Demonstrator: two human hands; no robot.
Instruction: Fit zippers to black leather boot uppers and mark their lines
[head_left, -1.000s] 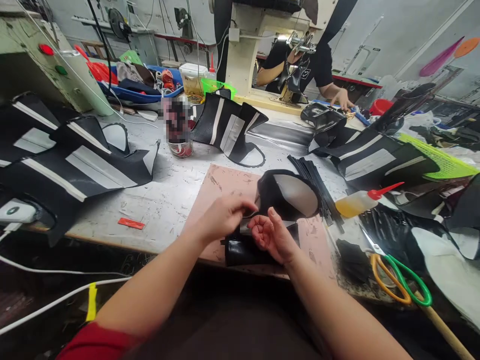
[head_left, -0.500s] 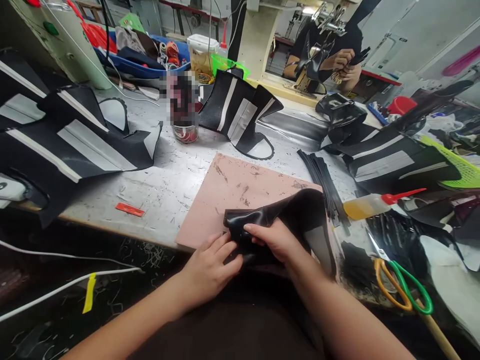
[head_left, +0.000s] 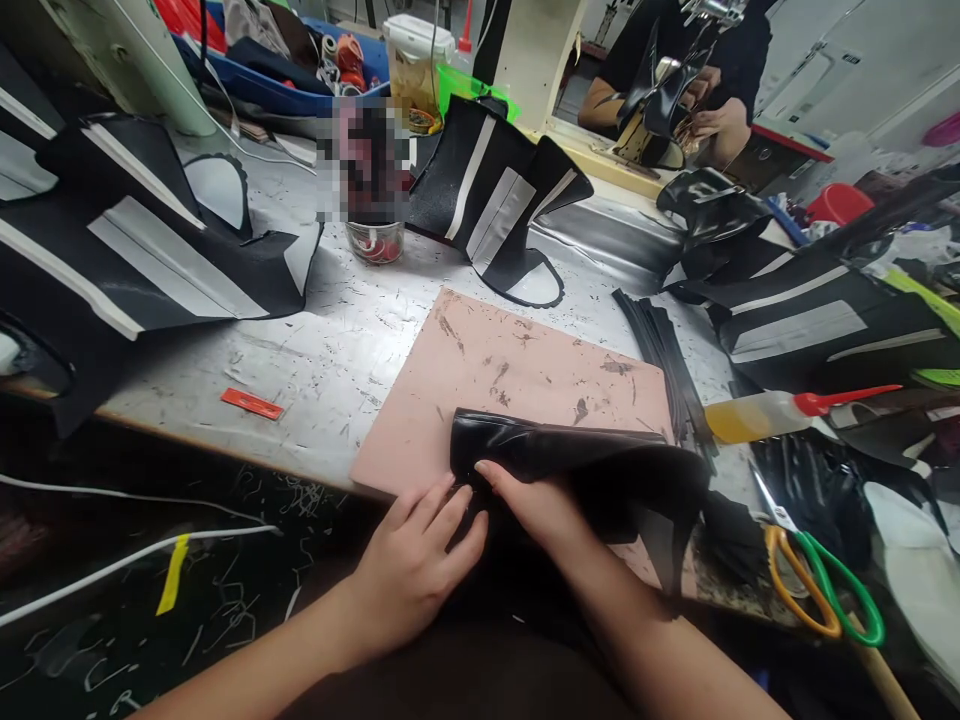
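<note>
Scuffed and pale, the worktop (head_left: 300, 375) carries a pink board (head_left: 517, 350) at its near edge. Across the board lies a black leather piece (head_left: 600, 462), glossy and folded at left, duller toward the right, with a grey patch (head_left: 660, 545). The left hand (head_left: 416, 565), fingers slightly spread, meets its left end; whether it grips, I cannot tell. Just beside, the right hand (head_left: 534, 508) is clamped on the leather, thumb on top.

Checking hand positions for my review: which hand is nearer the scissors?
The right hand, holding the black piece left of the scissors. The left hand is farther left.
</note>
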